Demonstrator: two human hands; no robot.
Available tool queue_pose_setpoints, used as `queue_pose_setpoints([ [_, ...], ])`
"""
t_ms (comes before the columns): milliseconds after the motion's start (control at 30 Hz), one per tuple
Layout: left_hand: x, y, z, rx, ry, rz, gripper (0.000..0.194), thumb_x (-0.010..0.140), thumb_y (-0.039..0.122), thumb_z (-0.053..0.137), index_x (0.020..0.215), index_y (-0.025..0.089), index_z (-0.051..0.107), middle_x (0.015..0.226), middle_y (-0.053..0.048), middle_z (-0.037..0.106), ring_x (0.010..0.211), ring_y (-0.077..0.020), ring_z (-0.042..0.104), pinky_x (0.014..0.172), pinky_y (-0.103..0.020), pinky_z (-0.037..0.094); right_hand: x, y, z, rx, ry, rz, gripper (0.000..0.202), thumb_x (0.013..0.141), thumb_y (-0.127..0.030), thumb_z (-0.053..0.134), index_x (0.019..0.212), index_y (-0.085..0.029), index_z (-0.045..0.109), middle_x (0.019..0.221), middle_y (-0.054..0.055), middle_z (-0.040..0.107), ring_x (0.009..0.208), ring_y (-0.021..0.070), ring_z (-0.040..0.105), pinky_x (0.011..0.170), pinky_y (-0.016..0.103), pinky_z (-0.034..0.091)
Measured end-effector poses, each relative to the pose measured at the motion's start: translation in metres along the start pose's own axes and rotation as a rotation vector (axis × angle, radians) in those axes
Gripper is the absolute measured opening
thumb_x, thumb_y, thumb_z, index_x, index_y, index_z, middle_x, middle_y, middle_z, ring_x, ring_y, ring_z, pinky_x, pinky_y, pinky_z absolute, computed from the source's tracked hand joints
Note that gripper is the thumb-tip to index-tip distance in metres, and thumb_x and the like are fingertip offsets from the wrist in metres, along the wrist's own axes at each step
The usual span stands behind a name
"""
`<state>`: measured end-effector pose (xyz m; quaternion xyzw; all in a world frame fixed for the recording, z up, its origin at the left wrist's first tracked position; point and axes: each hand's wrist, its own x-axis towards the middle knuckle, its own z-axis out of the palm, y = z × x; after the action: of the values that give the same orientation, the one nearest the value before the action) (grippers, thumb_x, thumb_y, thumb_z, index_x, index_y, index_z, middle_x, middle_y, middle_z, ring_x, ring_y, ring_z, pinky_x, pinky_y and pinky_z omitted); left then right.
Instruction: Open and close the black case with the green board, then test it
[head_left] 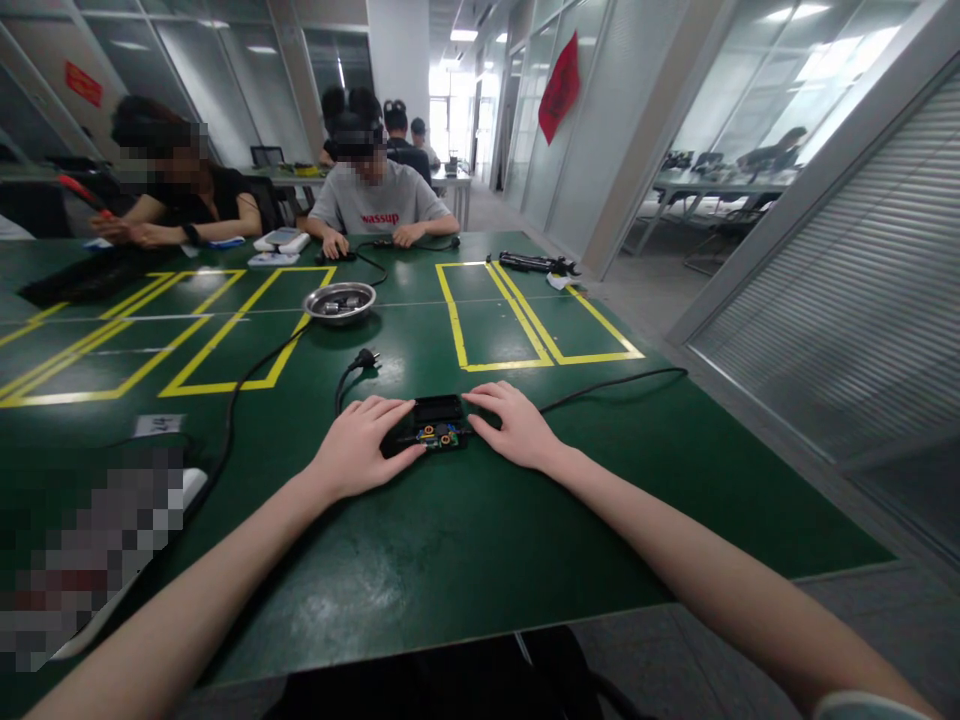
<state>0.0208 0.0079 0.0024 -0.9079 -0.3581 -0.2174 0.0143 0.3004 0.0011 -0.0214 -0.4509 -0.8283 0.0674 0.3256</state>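
On the green table lies an opened black power adapter case, its circuit board (439, 436) showing in the near half with small coils and coloured parts. The other half, a dark hollow cover (438, 408), sits just beyond it. My left hand (366, 447) grips the left end, thumb at the near edge and fingers by the cover. From the right, my right hand (516, 424) holds the other end with fingertips and thumb at the case edge. A black cord (615, 385) runs off to the right. A black plug (366, 360) lies beyond my left hand.
A metal bowl (340, 303) with small metal parts stands farther off. Yellow tape rectangles (502, 366) mark the table (360, 580). A white-edged power strip, partly pixelated, is at left (196, 484). A folded black tripod-like object (534, 263) lies at the far edge. Two people sit opposite.
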Motion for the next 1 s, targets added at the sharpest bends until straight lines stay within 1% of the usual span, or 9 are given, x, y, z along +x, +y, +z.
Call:
queue_pose_setpoints([
  [67, -0.001, 0.0, 0.004, 0.01, -0.041, -0.013, 0.07, 0.089, 0.059, 0.067, 0.139, 0.012, 0.06, 0.136, -0.019, 0.068, 0.121, -0.0365, 0.063, 0.099, -0.054, 0.052, 0.001, 0.002, 0.002, -0.027, -0.029, -0.001, 0.024, 0.097, -0.022, 0.062, 0.115, -0.018, 0.076, 0.12, 0.013, 0.073, 0.108, 0.0285, 0.063, 0.093, 0.048, 0.054],
  [100, -0.001, 0.001, 0.005, 0.007, -0.05, -0.014, 0.073, 0.087, 0.061, 0.069, 0.14, 0.012, 0.059, 0.137, -0.019, 0.067, 0.123, -0.0369, 0.062, 0.101, -0.055, 0.051, 0.001, 0.002, 0.002, -0.017, -0.038, -0.005, 0.022, 0.098, -0.023, 0.061, 0.112, -0.018, 0.077, 0.12, 0.012, 0.073, 0.108, 0.0283, 0.062, 0.093, 0.048, 0.054],
  [133, -0.001, 0.001, 0.007, -0.002, -0.053, -0.014, 0.073, 0.086, 0.06, 0.07, 0.14, 0.013, 0.059, 0.137, -0.018, 0.068, 0.123, -0.0364, 0.062, 0.103, -0.055, 0.051, 0.001, 0.002, 0.003, 0.007, -0.041, -0.008, 0.022, 0.1, -0.024, 0.059, 0.109, -0.019, 0.078, 0.119, 0.012, 0.073, 0.107, 0.0275, 0.062, 0.094, 0.048, 0.054],
  [200, -0.002, 0.0, 0.009, -0.034, -0.041, 0.001, 0.066, 0.088, 0.054, 0.071, 0.139, 0.015, 0.06, 0.135, -0.017, 0.069, 0.121, -0.034, 0.064, 0.103, -0.052, 0.052, 0.0, 0.002, 0.003, 0.079, -0.039, -0.014, 0.022, 0.101, -0.023, 0.057, 0.104, -0.02, 0.079, 0.116, 0.011, 0.074, 0.104, 0.0253, 0.063, 0.094, 0.047, 0.054],
  [300, -0.003, -0.001, 0.009, -0.08, 0.006, 0.05, 0.059, 0.09, 0.046, 0.071, 0.14, 0.015, 0.06, 0.132, -0.016, 0.071, 0.118, -0.0316, 0.066, 0.101, -0.049, 0.055, 0.0, 0.003, 0.003, 0.177, -0.036, -0.002, 0.019, 0.099, -0.023, 0.06, 0.098, -0.021, 0.079, 0.111, 0.009, 0.076, 0.1, 0.0234, 0.065, 0.092, 0.044, 0.055],
  [433, -0.004, -0.002, 0.007, -0.086, 0.071, 0.092, 0.065, 0.089, 0.044, 0.074, 0.144, 0.016, 0.056, 0.132, -0.016, 0.071, 0.118, -0.0319, 0.067, 0.1, -0.049, 0.057, 0.0, 0.002, 0.002, 0.232, -0.032, 0.016, 0.017, 0.097, -0.021, 0.061, 0.096, -0.02, 0.078, 0.106, 0.009, 0.077, 0.098, 0.0223, 0.068, 0.091, 0.042, 0.056],
  [533, -0.004, -0.003, 0.007, -0.075, 0.091, 0.097, 0.067, 0.088, 0.045, 0.075, 0.145, 0.016, 0.055, 0.131, -0.016, 0.071, 0.118, -0.032, 0.068, 0.099, -0.049, 0.058, 0.0, 0.002, 0.001, 0.241, -0.031, 0.011, 0.017, 0.096, -0.021, 0.062, 0.096, -0.02, 0.079, 0.106, 0.009, 0.078, 0.098, 0.0224, 0.068, 0.092, 0.042, 0.056],
  [767, -0.007, -0.006, 0.012, -0.064, 0.055, 0.082, 0.064, 0.09, 0.049, 0.071, 0.142, 0.013, 0.061, 0.139, -0.018, 0.067, 0.123, -0.0315, 0.069, 0.105, -0.048, 0.058, -0.002, 0.001, 0.003, 0.211, -0.02, -0.007, 0.017, 0.096, -0.022, 0.063, 0.1, -0.021, 0.08, 0.109, 0.009, 0.078, 0.1, 0.0236, 0.069, 0.092, 0.043, 0.057],
  [1000, -0.007, -0.006, 0.012, -0.043, 0.046, 0.082, 0.06, 0.09, 0.048, 0.071, 0.138, 0.013, 0.064, 0.138, -0.018, 0.067, 0.123, -0.031, 0.07, 0.105, -0.047, 0.058, -0.003, -0.001, 0.004, 0.192, -0.016, -0.016, 0.019, 0.097, -0.026, 0.063, 0.104, -0.021, 0.08, 0.113, 0.01, 0.077, 0.102, 0.0246, 0.068, 0.093, 0.045, 0.057],
])
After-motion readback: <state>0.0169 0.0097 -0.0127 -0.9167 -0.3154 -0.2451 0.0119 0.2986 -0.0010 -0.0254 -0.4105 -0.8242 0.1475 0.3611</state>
